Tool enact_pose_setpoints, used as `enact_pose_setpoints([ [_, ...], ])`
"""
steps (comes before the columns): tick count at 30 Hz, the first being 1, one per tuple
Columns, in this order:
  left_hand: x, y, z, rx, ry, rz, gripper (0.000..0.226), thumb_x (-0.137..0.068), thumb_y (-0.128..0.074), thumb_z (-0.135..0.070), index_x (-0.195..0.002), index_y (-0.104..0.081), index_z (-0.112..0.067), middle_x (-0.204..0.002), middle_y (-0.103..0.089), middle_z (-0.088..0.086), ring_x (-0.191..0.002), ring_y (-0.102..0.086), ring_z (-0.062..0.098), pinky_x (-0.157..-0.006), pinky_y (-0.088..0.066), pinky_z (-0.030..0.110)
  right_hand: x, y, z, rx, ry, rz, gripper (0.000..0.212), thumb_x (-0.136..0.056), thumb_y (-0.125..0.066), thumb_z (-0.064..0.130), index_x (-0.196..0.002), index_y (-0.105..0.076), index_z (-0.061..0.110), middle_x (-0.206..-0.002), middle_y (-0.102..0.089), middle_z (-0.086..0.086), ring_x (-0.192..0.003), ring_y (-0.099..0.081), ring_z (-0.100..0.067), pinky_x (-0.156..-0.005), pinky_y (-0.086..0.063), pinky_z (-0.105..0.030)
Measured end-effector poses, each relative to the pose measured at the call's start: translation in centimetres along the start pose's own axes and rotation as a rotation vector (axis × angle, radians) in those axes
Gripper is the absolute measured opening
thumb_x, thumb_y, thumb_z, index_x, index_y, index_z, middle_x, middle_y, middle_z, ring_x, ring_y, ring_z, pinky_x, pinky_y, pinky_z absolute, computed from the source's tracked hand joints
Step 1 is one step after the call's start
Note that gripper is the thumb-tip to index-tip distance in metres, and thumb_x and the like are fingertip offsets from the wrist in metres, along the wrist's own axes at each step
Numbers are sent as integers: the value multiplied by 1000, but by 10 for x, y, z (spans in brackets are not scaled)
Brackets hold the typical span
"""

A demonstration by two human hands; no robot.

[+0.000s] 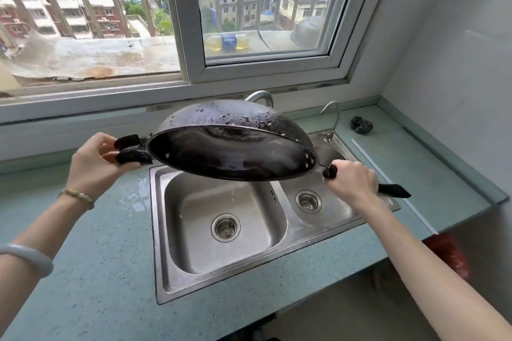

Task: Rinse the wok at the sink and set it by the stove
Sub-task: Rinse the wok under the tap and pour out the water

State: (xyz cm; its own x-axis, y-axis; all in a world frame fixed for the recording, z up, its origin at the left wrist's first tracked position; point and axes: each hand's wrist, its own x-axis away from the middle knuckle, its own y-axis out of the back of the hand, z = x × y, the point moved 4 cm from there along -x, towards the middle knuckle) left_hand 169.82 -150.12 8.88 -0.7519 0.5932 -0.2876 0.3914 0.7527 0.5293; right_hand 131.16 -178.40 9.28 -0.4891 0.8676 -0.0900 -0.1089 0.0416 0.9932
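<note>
Scouring pad (361, 124) beside sink (166, 271)

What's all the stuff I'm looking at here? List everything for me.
Wok: one, black, tilted, held above the sink.
Sink: one, steel, two basins, set in the counter.
Counter: one, pale green, around the sink.
Tap: one, silver, behind the wok.
Small tap: one, silver, behind the right basin.
Scourer: one, dark, back right of the counter.
Bottle: one, yellow liquid, blue label, outside the window.
Left hand: on the wok's short handle.
Right hand: around the long handle.
</note>
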Motion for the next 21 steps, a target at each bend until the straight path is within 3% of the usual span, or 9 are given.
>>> enact_pose_setpoints([
  [2, 3, 3, -2, -18, -6, 15, 53, -61, -83, 0, -109, -63, -8, -100, -65, 7, -82, -64, 19, -72, -45, -2, -1, 2, -2, -5, 2, -11, 29, -83, -51, 26, -58, -39, 21, -66, -56, -5, -75, -63, -32, -61, -39, -29],
  [5, 18, -6, 12, -117, 30, 70, 43, -62, -83, -7, -97, -67, -25, -96, -69, 4, -71, -63, -7, -68, -41, -6, 2, -13, -2, 23, 6, 36, 18, -83, -51, 27, -66, -48, 20, -79, -67, -9, -83, -65, -33, -64, -39, -30],
  [6, 24, -14, 21, -143, 57, 94, 42, -62, -83, -7, -96, -67, -25, -95, -70, 6, -70, -63, -7, -66, -40, -7, 4, -23, -1, 34, 10, 66, 14, -83, -51, 27, -71, -54, 21, -84, -69, -10, -86, -65, -33, -65, -39, -30],
  [8, 38, -27, 38, -193, 112, 140, 44, -62, -83, -6, -103, -68, -13, -96, -72, 10, -78, -64, 11, -63, -44, -3, 9, -42, 1, 44, 17, 128, 12, -83, -53, 27, -80, -61, 19, -89, -71, -10, -89, -66, -33, -66, -38, -30],
  [11, 47, -32, 51, -183, 181, 158, 48, -62, -83, -7, -107, -68, -10, -95, -72, 10, -87, -65, 22, -77, -50, 22, 10, -54, 3, 55, 45, 148, 14, -85, -53, 29, -84, -62, 18, -90, -72, -9, -90, -66, -32, -66, -38, -31],
  [12, 46, -29, 50, -169, 171, 150, 47, -62, -84, -7, -106, -68, -11, -94, -72, 10, -86, -65, 23, -78, -50, 23, 8, -52, 3, 66, 54, 132, 15, -85, -53, 30, -85, -62, 18, -89, -72, -9, -89, -67, -32, -66, -38, -31],
  [16, 35, -8, 33, -160, 58, 87, 40, -62, -84, -12, -93, -64, -28, -87, -70, 5, -76, -64, 21, -66, -46, -1, -2, -27, 2, 72, 69, 0, 15, -87, -52, 26, -83, -60, 15, -82, -70, -13, -84, -66, -35, -63, -35, -30],
  [19, 38, -4, 35, -204, 11, 39, 38, -62, -84, -14, -94, -65, -21, -84, -68, 4, -73, -64, 21, -64, -46, -1, -2, -28, 1, 61, 78, -7, 13, -87, -51, 24, -81, -59, 15, -79, -69, -13, -81, -66, -35, -62, -35, -30],
  [21, 48, -16, 47, -296, -3, 98, 40, -63, -83, -13, -99, -66, -12, -86, -70, 9, -75, -65, 24, -62, -49, 7, 2, -45, 1, 54, 81, 67, 12, -87, -51, 25, -83, -59, 16, -82, -70, -12, -83, -66, -34, -63, -35, -31],
])
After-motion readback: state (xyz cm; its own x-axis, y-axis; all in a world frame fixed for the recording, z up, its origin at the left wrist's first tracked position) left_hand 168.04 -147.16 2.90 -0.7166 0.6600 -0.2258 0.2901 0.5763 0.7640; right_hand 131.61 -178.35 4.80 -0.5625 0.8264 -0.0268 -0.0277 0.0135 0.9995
